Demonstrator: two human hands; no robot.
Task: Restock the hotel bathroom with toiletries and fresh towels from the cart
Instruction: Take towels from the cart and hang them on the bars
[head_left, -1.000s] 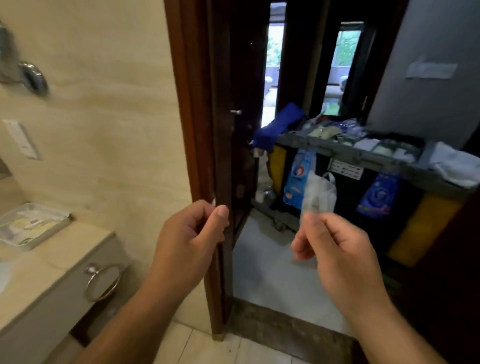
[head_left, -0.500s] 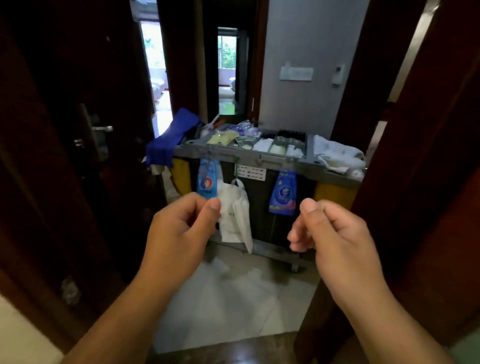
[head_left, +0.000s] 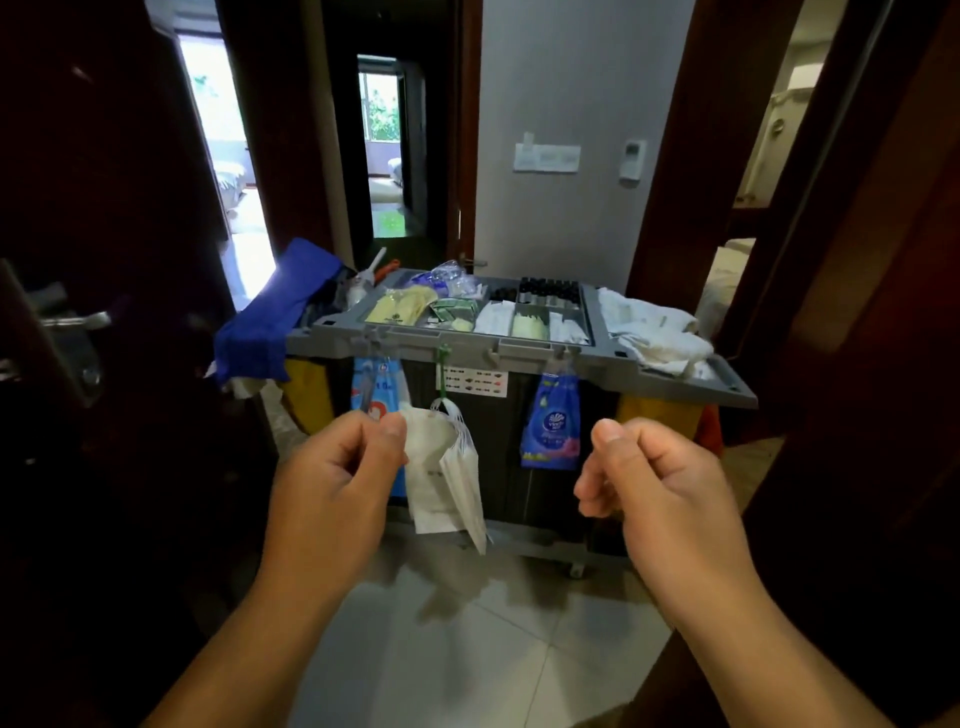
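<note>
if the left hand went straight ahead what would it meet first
Most likely the white bag hanging on the front of the cart, in line beyond the left hand; how far off is unclear.

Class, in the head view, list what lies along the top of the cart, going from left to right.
blue cloth → yellow packets → green sachets → white towels

Grey plastic cart (head_left: 519, 345), glossy tiles (head_left: 467, 649)
</note>
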